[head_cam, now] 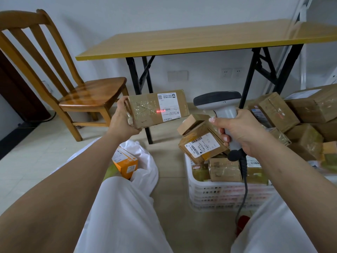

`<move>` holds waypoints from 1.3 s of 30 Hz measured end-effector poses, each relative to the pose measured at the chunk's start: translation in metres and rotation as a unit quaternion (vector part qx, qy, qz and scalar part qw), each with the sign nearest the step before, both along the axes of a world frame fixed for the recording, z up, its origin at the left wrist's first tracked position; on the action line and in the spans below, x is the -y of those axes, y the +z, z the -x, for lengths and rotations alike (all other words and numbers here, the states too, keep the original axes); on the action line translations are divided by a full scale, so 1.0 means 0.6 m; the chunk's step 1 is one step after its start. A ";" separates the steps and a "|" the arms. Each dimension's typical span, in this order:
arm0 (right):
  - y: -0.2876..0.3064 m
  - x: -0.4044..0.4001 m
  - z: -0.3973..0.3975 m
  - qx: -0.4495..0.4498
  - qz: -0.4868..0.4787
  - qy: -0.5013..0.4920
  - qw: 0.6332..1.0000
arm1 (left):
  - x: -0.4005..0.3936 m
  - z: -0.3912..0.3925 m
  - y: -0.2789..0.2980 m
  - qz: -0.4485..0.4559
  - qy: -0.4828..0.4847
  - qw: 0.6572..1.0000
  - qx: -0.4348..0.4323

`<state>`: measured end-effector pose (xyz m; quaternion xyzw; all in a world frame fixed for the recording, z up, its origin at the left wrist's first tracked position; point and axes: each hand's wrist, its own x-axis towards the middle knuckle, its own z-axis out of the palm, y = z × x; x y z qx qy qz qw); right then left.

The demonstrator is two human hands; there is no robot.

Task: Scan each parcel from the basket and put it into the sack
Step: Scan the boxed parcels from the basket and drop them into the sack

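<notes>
While my left hand (121, 118) grips the cardboard parcel (156, 108) by its end at frame centre, label turned toward the scanner (221, 111), my right hand (240, 131) is wrapped round the scanner's handle so its red line falls on the barcode. The basket (224, 194) sits lower right, the white sack (145, 170) lower centre, mouth open for the drop.

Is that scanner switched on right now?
On. The barcode scanner in the right hand throws a red line across the held parcel label.
</notes>
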<state>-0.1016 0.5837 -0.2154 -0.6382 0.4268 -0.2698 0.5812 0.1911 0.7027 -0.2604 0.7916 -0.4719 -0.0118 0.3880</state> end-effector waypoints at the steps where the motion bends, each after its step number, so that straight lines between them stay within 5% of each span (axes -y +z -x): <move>1: 0.001 -0.001 0.000 -0.001 0.000 -0.002 1.000 | 0.000 0.000 0.000 0.000 0.001 1.000 0.000; 31: 0.006 -0.027 -0.034 0.004 0.001 0.010 1.000 | -0.029 -0.049 -0.032 0.002 0.021 1.000 0.011; 39: -0.018 -0.053 -0.115 0.003 -0.021 0.049 0.999 | -0.104 -0.109 -0.046 0.030 0.098 0.995 -0.016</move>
